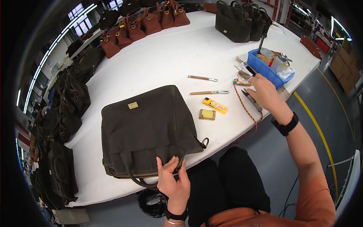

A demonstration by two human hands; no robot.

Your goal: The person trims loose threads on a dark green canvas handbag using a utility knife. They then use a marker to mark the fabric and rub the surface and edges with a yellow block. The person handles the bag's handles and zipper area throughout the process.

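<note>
A dark olive-brown handbag [141, 121] lies flat on the white table, its zipped top and handles toward me. My left hand [174, 182] has its fingers and thumb on the near edge, pinching the bag beside the zipper. To the right, my right hand [269, 95] reaches over several small tools, thumb and fingers apart. Just at its fingertips is a thin green-tipped tool [240, 82] with a braided red-and-black cord. Grey-handled snips [252, 100] lie below the thumb. Whether the fingertips touch any tool is hard to make out.
Two wooden-handled tools [208, 92], a yellow lighter [215, 105] and a small tan block [207, 114] lie right of the bag. A blue bin [264, 69] holds jars and tools. Brown handbags [151, 20] and dark handbags [236, 22] stand along the far edge.
</note>
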